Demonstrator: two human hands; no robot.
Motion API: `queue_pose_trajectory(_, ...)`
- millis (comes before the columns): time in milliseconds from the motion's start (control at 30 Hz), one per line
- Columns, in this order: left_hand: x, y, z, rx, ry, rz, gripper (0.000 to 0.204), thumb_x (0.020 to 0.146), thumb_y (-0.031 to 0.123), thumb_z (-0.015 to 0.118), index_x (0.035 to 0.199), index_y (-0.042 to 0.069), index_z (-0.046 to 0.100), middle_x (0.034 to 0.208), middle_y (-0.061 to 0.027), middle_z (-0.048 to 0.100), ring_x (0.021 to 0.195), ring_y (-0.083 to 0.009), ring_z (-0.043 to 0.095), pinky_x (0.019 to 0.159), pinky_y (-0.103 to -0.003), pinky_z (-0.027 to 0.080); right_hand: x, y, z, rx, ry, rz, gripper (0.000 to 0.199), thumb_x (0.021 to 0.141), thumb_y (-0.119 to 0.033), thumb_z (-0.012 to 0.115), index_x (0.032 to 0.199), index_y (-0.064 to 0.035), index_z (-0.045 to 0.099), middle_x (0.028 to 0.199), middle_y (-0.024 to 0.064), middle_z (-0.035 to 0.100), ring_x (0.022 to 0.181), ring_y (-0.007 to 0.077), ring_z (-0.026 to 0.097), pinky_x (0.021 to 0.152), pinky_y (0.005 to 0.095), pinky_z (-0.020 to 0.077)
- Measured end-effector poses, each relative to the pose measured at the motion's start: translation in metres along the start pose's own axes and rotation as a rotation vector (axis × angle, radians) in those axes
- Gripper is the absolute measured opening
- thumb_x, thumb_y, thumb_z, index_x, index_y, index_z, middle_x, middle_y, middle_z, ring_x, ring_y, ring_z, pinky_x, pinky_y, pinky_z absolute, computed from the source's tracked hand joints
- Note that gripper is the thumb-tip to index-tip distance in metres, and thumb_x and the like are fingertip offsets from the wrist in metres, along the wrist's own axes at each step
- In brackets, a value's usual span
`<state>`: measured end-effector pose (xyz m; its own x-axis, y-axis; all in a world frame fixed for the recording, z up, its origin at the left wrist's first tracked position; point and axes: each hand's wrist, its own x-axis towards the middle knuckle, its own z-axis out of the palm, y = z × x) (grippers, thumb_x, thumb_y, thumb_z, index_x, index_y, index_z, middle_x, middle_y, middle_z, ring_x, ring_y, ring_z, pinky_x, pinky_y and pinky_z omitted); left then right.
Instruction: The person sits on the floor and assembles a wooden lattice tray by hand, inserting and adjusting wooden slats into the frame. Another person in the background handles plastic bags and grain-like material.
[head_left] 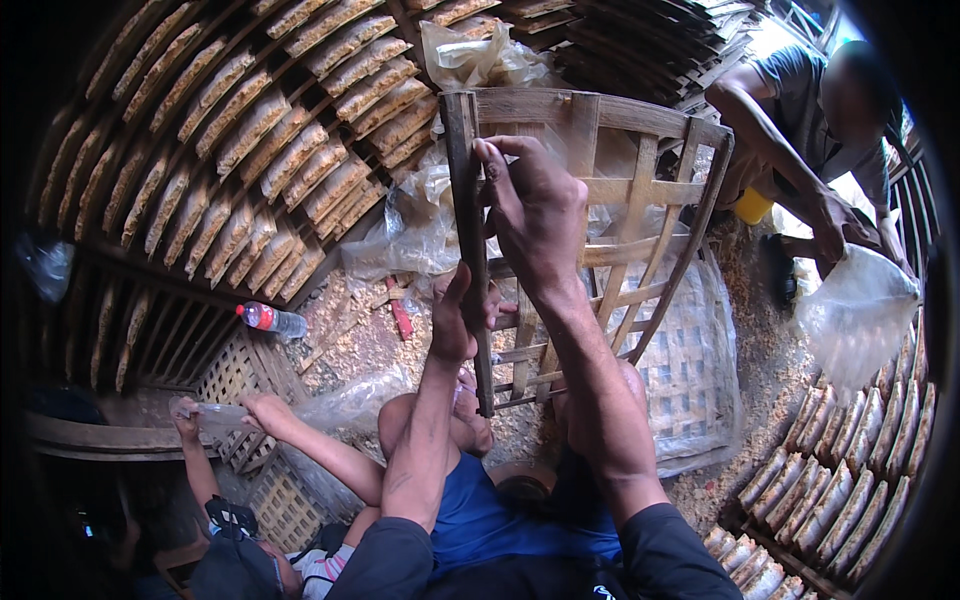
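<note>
A woven bamboo lattice tray (640,190) with a dark wooden side bar stands tilted up on edge before me, above my lap. My right hand (535,205) is closed on the upper part of that bar, thumb and fingers pinching its edge. Lower down, my left hand (458,318) grips the same bar, with some fingers showing through on the tray's inner side. Behind and right of it, a second lattice tray (690,350) lies low under clear plastic sheeting.
Racks of crumbly slabs (290,160) fill the upper left, with more slabs (840,480) at lower right. A red-labelled bottle (275,320) lies left. One co-worker (780,130) holds a plastic sheet (860,310); another (325,450) stretches clear plastic. Crumbs litter the floor (345,290).
</note>
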<state>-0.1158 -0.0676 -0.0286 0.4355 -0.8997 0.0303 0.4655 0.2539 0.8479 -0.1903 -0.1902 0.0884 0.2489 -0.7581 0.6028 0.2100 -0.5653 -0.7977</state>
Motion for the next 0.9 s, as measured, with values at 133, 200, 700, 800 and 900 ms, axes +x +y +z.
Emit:
queue_pose_trajectory(133,0.001,-0.005,0.003,0.031,0.011,-0.017,0.049,0.1,0.06,0.057,0.098,0.01,0.058,0.062,0.0003,0.051,0.049,-0.0094,0.05,0.077,-0.043,0.061,0.012,0.004,0.001,-0.062,0.082,-0.134,0.015,0.101,-0.015,0.068,0.103,-0.0008,0.072,0.074,0.007,0.073,0.06,0.0071,0.068,0.054,0.0253,0.0519)
queue_pose_trajectory(200,-0.001,-0.006,0.001,0.031,0.043,-0.038,0.05,0.1,0.06,0.057,0.099,0.011,0.058,0.062,0.0004,0.051,0.049,-0.0095,0.051,0.077,-0.042,0.061,0.013,0.004,0.002,-0.048,0.081,-0.097,0.014,0.1,-0.015,0.069,0.101,-0.0007,0.071,0.073,0.0085,0.072,0.06,0.01,0.068,0.054,0.0272,0.052)
queue_pose_trajectory(700,-0.003,0.001,0.005,0.04,0.038,-0.042,0.051,0.099,0.061,0.059,0.095,0.01,0.057,0.062,-0.0001,0.052,0.049,-0.0091,0.051,0.076,-0.039,0.06,0.012,0.003,-0.002,-0.074,0.035,-0.095,0.016,0.1,-0.017,0.069,0.102,-0.0015,0.071,0.069,0.0043,0.071,0.059,0.0085,0.068,0.048,0.0249,0.0516)
queue_pose_trajectory(800,-0.002,-0.003,0.003,0.044,0.026,-0.027,0.052,0.099,0.061,0.058,0.096,0.009,0.058,0.062,-0.0007,0.052,0.048,-0.0087,0.051,0.074,-0.039,0.06,0.008,0.005,-0.008,0.036,0.029,0.076,0.017,0.1,-0.018,0.069,0.101,-0.0012,0.071,0.067,0.0041,0.071,0.055,0.0077,0.066,0.045,0.025,0.0482)
queue_pose_trajectory(900,-0.003,0.005,0.001,0.037,0.023,-0.009,0.052,0.1,0.06,0.057,0.097,0.008,0.059,0.062,-0.0015,0.052,0.048,-0.0088,0.051,0.073,-0.038,0.061,0.004,-0.01,-0.018,0.085,-0.089,0.209,0.016,0.1,-0.017,0.069,0.101,-0.0009,0.072,0.067,0.0047,0.071,0.05,0.0062,0.062,0.042,0.0248,0.0447)
